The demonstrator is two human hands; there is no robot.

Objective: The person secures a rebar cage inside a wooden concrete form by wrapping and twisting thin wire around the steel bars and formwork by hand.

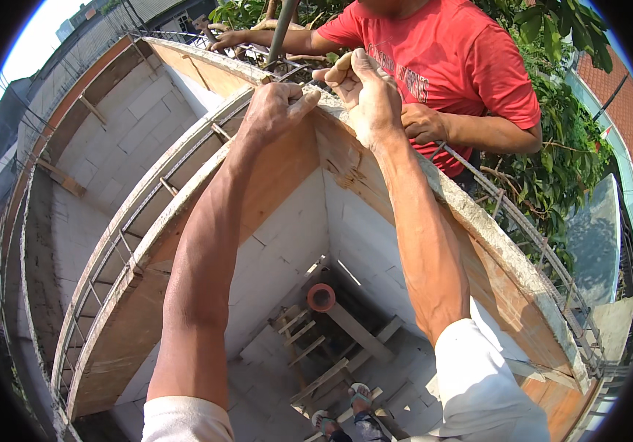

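The left hand (276, 110) rests at the corner where two plywood form boards (272, 184) meet, its fingers curled shut over the top edge and the rebar (184, 151) that runs inside the form. Just to its 3 o'clock, the right hand (364, 92) is raised above the same corner, thumb and forefinger pinched together on what looks like a thin wire (390, 74); the wire is too fine to follow far. Past the corner, at 12 o'clock, a person in a red shirt (441, 66) leans on the far side of the form. One of their hands (423, 124) sits touching the right wrist at 4 o'clock, the other (228, 38) reaches out to 11 o'clock onto the rebar cage. Below the hands, white block walls (287, 243) drop to a floor with a wooden ladder (316, 361) and an orange pipe end (321, 297). Green foliage (559, 147) fills 2 o'clock.
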